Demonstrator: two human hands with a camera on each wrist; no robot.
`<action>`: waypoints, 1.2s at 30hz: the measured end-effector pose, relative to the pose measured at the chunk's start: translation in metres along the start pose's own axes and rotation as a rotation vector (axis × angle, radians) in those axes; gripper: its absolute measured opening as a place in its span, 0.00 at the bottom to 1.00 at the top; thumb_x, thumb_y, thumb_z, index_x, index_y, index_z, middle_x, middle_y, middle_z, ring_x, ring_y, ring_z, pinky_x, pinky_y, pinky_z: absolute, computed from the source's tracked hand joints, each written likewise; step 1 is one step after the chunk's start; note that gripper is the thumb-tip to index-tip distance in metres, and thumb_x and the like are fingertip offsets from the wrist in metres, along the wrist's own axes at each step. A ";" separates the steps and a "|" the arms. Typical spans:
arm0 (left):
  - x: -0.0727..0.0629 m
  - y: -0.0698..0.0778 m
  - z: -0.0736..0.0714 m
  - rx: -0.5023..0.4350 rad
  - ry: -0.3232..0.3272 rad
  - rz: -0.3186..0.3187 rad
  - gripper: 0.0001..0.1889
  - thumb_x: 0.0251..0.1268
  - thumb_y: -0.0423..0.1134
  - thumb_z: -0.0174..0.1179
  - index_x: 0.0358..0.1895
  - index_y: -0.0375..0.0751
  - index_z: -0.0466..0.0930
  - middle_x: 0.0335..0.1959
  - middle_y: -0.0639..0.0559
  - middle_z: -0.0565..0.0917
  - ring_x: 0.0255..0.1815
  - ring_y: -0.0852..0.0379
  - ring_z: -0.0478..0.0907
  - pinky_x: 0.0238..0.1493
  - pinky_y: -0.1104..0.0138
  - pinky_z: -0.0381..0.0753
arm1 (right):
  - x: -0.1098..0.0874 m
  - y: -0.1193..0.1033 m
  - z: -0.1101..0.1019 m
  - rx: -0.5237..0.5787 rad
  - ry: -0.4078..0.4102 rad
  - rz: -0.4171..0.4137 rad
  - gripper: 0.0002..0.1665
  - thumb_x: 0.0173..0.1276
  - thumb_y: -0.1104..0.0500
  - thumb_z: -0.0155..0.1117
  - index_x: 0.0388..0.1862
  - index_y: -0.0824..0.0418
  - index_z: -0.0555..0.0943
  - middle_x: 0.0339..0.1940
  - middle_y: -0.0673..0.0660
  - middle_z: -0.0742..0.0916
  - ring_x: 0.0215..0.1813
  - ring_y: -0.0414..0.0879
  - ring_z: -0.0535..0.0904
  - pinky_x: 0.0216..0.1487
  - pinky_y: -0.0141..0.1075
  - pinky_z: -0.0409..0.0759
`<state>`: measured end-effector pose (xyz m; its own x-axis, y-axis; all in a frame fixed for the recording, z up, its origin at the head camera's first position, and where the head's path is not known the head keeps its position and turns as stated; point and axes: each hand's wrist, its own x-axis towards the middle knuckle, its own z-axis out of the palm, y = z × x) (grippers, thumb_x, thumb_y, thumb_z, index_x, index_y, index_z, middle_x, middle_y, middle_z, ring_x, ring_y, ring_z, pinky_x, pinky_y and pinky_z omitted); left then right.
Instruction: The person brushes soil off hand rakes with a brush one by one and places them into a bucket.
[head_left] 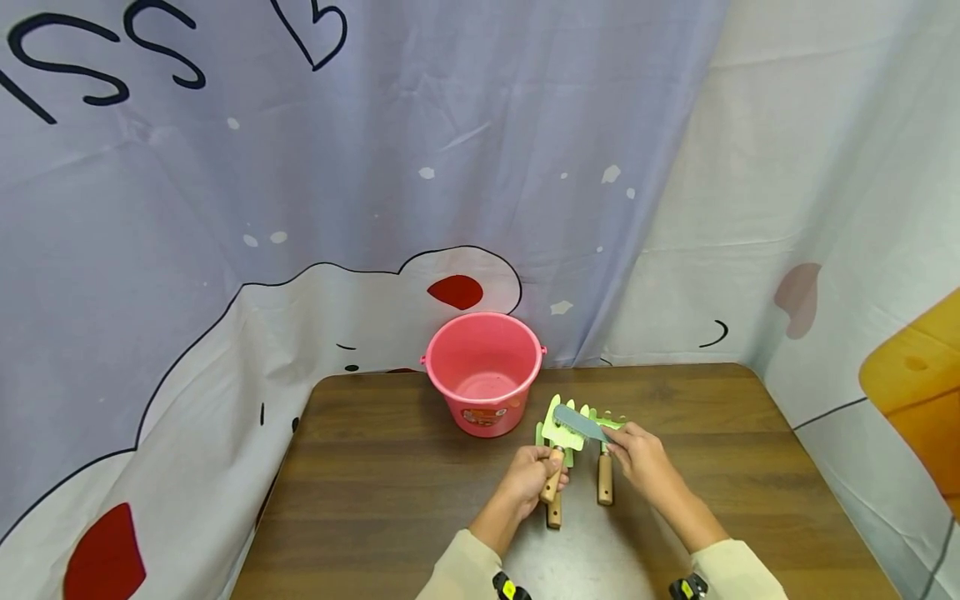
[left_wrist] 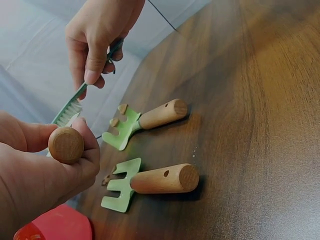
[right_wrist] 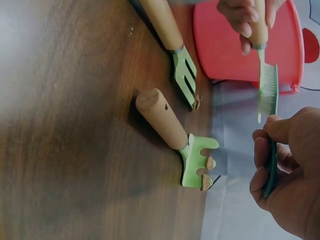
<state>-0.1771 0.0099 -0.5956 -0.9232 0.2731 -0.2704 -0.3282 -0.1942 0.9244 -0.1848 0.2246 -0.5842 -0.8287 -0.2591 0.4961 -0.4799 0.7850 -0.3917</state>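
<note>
My left hand (head_left: 527, 477) grips the wooden handle of a light-green garden fork (head_left: 553, 432), its tines pointing away from me. In my right hand (head_left: 643, 460) is a scrubbing brush (head_left: 581, 423) with a grey-green back. The brush's white bristles (right_wrist: 268, 87) lie against the fork's green head in the right wrist view. Below my hands, a second green fork (left_wrist: 165, 179) and a small green rake (left_wrist: 161, 115) lie on the table, both with wooden handles. Brown bits (right_wrist: 206, 181) show at the rake's tine tips.
A pink bucket (head_left: 483, 400) stands at the back of the wooden table (head_left: 375, 500), left of the tools. Printed curtain cloth (head_left: 480, 167) hangs behind the table and along its sides.
</note>
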 end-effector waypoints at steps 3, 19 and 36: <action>-0.001 0.001 0.000 -0.001 -0.006 -0.002 0.15 0.76 0.24 0.50 0.55 0.11 0.70 0.30 0.43 0.79 0.24 0.60 0.77 0.31 0.73 0.84 | 0.004 0.005 0.001 -0.019 -0.007 0.020 0.17 0.60 0.73 0.74 0.50 0.70 0.88 0.31 0.56 0.83 0.29 0.39 0.74 0.26 0.31 0.76; -0.005 0.004 0.000 -0.002 -0.011 -0.019 0.14 0.76 0.24 0.50 0.55 0.11 0.70 0.31 0.43 0.78 0.25 0.60 0.77 0.29 0.74 0.82 | 0.029 0.015 0.001 -0.066 -0.063 0.120 0.16 0.65 0.72 0.70 0.52 0.74 0.86 0.29 0.61 0.82 0.29 0.49 0.78 0.29 0.41 0.80; -0.006 0.001 0.002 0.009 -0.021 -0.028 0.14 0.77 0.25 0.49 0.56 0.14 0.71 0.35 0.38 0.80 0.26 0.59 0.78 0.32 0.72 0.83 | 0.028 0.018 -0.014 -0.033 -0.037 0.145 0.17 0.68 0.71 0.68 0.54 0.74 0.84 0.31 0.61 0.83 0.29 0.46 0.74 0.28 0.37 0.77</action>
<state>-0.1712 0.0097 -0.5927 -0.9092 0.2979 -0.2909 -0.3521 -0.1773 0.9190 -0.2127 0.2388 -0.5664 -0.8990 -0.1617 0.4069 -0.3451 0.8337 -0.4311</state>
